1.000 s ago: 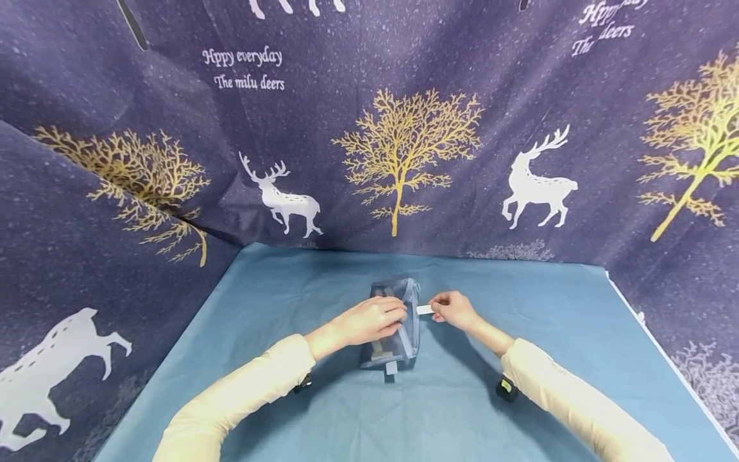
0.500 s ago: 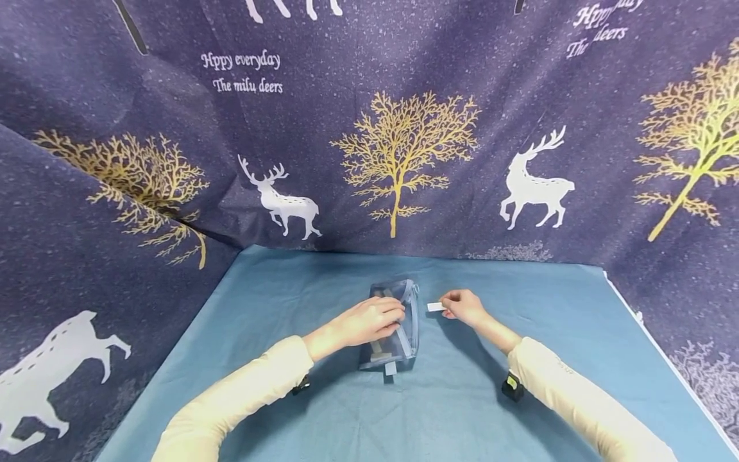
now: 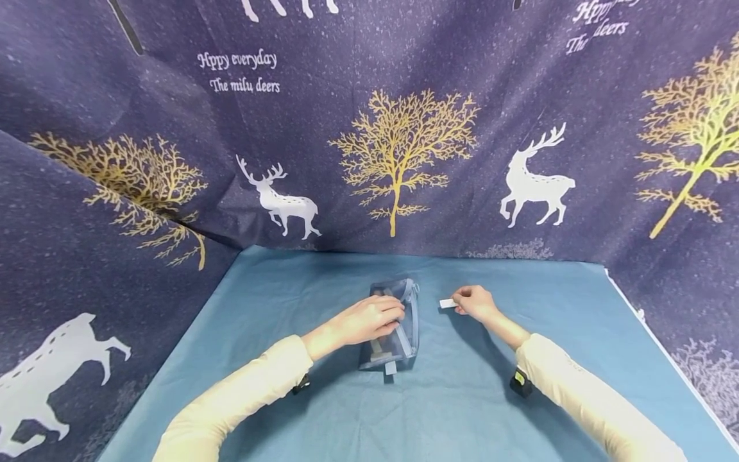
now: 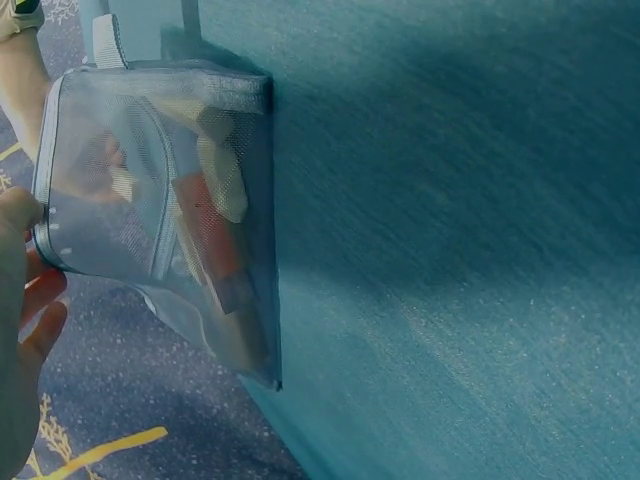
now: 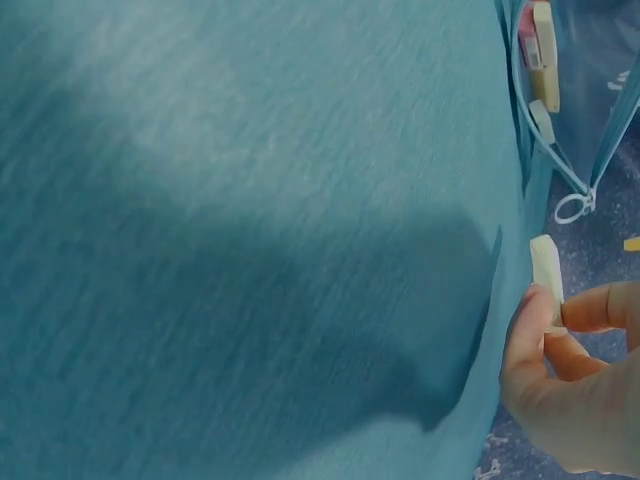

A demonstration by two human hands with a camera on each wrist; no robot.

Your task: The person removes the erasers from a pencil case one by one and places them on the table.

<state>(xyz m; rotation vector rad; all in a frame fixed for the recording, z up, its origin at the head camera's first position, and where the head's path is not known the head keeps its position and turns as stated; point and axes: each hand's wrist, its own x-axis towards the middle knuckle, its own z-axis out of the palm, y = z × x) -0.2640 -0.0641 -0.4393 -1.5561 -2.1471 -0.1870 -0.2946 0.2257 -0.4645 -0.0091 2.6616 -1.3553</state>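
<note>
A blue see-through mesh zip pouch [image 3: 397, 346] stands on the cloth with its mouth open to the right. My left hand [image 3: 378, 319] grips its upper edge; in the left wrist view the fingers [image 4: 42, 298] curl at the rim. Inside lie several pale blocks and a red one [image 4: 210, 225], blurred by the mesh. To the right of the pouch, my right hand [image 3: 476, 303] pinches a small white rectangular block [image 3: 447, 303] between thumb and fingers. The right wrist view shows this white block [image 5: 546, 270] below the pouch's ring zip pull [image 5: 574, 207].
A blue cloth [image 3: 323, 410] covers the table. Behind and to the sides hangs a dark curtain [image 3: 335, 77] printed with deer and trees. A fabric tab [image 3: 390, 368] sticks out from the pouch's near end.
My right hand has moved right, away from the pouch's mouth, carrying the white block with it. My left hand and the pouch stay in place.
</note>
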